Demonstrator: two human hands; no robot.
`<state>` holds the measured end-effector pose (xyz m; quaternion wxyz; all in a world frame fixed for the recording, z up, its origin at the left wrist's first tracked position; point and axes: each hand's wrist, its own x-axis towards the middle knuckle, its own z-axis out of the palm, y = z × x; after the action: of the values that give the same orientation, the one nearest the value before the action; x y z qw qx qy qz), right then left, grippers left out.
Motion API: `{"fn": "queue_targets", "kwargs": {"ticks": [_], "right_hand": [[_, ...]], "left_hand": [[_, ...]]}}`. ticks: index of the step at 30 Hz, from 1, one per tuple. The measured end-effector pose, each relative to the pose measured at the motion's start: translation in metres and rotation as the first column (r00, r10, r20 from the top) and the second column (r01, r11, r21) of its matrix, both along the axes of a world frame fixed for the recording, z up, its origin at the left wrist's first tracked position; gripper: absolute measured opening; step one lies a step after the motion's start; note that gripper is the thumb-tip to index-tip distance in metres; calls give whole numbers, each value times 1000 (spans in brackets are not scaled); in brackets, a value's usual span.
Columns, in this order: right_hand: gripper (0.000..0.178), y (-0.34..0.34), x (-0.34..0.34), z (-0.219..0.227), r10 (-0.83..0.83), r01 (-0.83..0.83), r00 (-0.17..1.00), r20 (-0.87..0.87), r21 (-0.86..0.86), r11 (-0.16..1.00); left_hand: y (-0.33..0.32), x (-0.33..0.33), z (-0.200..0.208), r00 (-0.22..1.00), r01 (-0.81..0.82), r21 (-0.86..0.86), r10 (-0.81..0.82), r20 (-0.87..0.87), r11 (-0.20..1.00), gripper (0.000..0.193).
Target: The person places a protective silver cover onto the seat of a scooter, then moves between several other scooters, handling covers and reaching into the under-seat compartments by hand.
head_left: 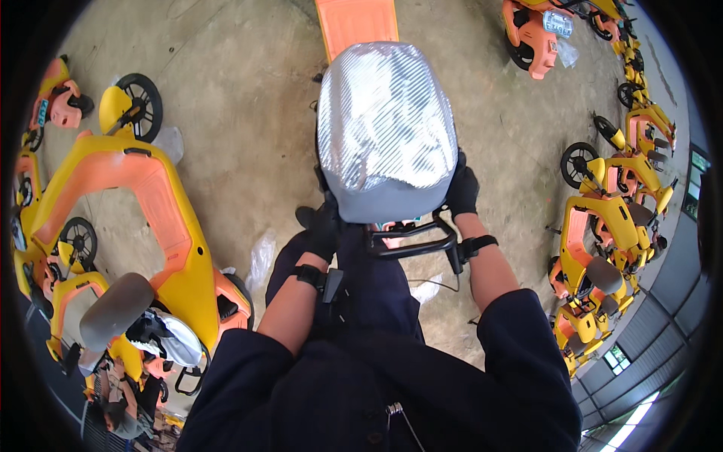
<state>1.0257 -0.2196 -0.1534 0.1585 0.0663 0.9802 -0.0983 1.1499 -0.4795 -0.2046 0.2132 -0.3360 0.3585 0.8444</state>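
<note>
A scooter seat wrapped in a shiny silver cover (385,124) sits right below me, above an orange footboard (356,22). My left hand (322,226), in a black glove, grips the cover's lower left edge. My right hand (462,188), also gloved in black, clutches the lower right edge. A black metal grab rail (410,245) curves behind the seat, between my forearms. Both wrists wear black straps.
A yellow and orange scooter (151,203) with a grey seat (113,309) stands close at my left. More yellow scooters (610,226) line the right side, others at top right (535,34). Plastic wrap (260,260) lies on the concrete floor (241,83).
</note>
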Motion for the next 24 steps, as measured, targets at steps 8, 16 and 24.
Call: {"fn": "queue_targets", "kwargs": {"ticks": [8, 16, 24], "right_hand": [[30, 19, -2, 3, 91, -90, 996, -16, 70, 994], [54, 33, -6, -10, -278, 262, 960, -23, -274, 926], [70, -8, -13, 5, -332, 294, 942, -46, -364, 884]], "left_hand": [[8, 21, -20, 926, -369, 406, 369, 80, 836, 37], [-14, -50, 83, 753, -463, 719, 657, 11, 519, 35], [-34, -40, -24, 913, -231, 492, 362, -188, 839, 36]]}}
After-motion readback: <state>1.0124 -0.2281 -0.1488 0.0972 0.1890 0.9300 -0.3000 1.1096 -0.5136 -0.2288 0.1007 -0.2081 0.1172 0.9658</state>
